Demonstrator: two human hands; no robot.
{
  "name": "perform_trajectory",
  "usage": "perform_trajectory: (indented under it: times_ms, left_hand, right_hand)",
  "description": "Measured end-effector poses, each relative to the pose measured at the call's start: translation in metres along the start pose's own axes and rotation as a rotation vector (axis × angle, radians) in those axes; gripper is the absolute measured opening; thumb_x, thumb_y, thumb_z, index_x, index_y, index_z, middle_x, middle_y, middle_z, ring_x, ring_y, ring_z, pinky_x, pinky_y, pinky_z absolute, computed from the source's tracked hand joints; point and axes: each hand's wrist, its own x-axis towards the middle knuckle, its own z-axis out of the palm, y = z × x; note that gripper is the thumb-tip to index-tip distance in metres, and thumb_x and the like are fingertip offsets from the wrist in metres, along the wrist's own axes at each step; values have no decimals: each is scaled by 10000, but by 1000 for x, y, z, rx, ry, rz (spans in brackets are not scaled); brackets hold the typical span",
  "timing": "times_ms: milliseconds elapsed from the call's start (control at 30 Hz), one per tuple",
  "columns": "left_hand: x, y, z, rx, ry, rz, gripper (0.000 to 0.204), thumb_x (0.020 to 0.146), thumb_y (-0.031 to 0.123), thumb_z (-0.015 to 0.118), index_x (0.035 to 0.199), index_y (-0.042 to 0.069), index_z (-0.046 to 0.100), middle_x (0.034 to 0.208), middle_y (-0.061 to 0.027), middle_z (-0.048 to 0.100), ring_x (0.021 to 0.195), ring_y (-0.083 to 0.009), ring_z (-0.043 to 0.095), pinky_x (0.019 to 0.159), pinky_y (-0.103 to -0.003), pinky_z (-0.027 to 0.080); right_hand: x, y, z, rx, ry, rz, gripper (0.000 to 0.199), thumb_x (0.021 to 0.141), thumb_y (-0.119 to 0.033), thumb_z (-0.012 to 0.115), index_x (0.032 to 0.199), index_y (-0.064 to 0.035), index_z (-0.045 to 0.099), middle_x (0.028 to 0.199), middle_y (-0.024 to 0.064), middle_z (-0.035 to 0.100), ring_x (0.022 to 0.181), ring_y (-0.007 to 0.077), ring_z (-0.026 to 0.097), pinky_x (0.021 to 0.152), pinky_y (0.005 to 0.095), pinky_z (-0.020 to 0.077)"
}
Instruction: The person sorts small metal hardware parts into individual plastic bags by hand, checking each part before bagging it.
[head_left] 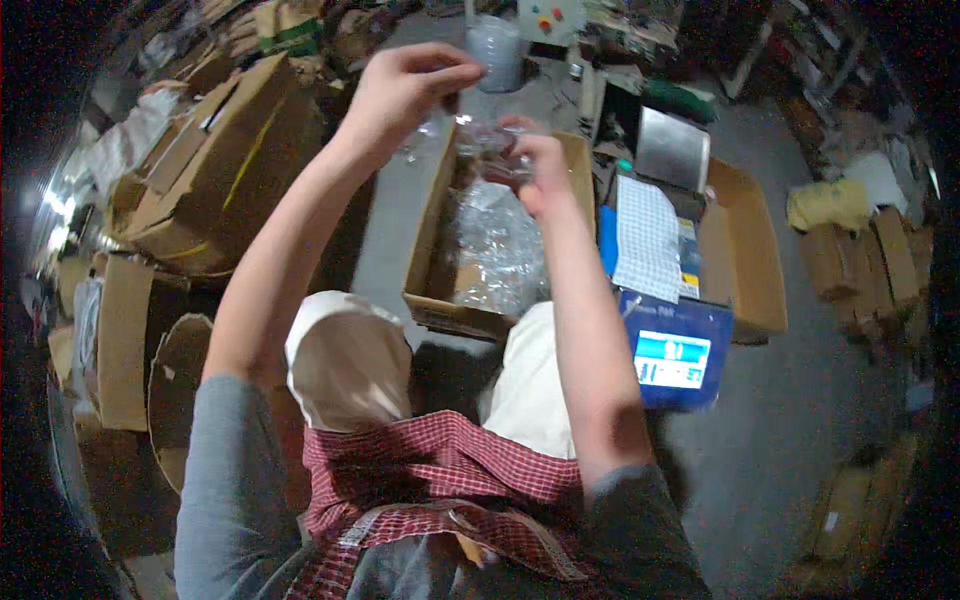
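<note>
My left hand (418,82) is raised past the far left side of an open cardboard box (422,262). Its thumb and fingers are pinched together, and whatever they may hold is too small or blurred to tell. Just beyond the fingertips stands a translucent whitish cylinder (496,58), possibly a roll or a stack. Over the far end of the box, my right hand (545,172) curls its fingers around a clear plastic piece (492,140); its exact kind is blurred. Many shiny clear plastic pieces (495,245) lie in the box below.
Right of the box sits a blue device with a lit screen (672,362), with a checked cloth or sheet (648,235) behind it. Another cardboard box (742,250) stands farther right. Large cartons (215,170) crowd the left side. My knees flank the near end of the box.
</note>
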Motion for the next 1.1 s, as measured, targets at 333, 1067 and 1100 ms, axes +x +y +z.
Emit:
perform_trajectory:
  times_ms: [333,1067,1100]
  left_hand:
    - [-61,-54,-14,-148,70,-327,251,814,277,763,804,49,661,698,13,624,604,-47,476,543,-221,339]
    - [-94,-62,-46,-333,88,-201,282,823,243,757,999,33,686,735,17,607,615,-58,492,564,-206,376]
    - [-94,-65,-45,-335,89,-204,282,823,243,757,999,33,686,735,17,607,615,-58,492,564,-206,376]
  right_hand:
    - [-23,-2,50,-64,-142,49,654,615,-5,551,1266,-40,501,1142,156,579,828,322,656,569,438,611]
    - [-28,14,88,-57,-287,106,729,629,-75,553,1346,-15,435,1192,255,576,880,336,657,538,403,608]
    - [-29,15,89,-94,-277,107,730,628,-75,555,1345,-11,434,1181,258,582,874,341,661,529,402,606]
